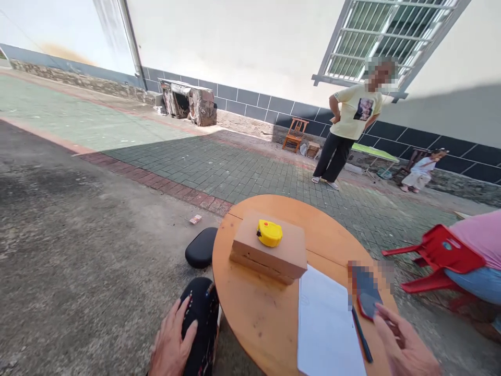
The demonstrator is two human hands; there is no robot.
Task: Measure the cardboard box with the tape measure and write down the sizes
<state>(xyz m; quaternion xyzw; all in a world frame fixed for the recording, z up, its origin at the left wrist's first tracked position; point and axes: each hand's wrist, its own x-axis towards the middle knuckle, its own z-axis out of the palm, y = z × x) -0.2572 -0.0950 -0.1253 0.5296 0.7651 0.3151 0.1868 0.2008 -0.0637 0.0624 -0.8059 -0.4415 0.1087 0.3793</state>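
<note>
A round wooden table [266,318] stands in front of me. On it lies a brown cardboard box [270,251] with a yellow tape measure [269,233] on top. A white sheet of paper [326,329] lies near the front edge, with a dark pen [362,338] and a red-edged phone [367,298] beside it. My right hand [405,347] hovers at the table's right edge, fingers stretched toward the phone and holding nothing. My left hand [171,342] rests flat on my dark patterned knee [201,318], fingers apart.
A black padded seat [201,247] sits left of the table. A seated person in pink [479,256] and a red plastic chair [438,256] are at the right. Another person stands [348,125] by the far wall. A small child [420,171] sits further right.
</note>
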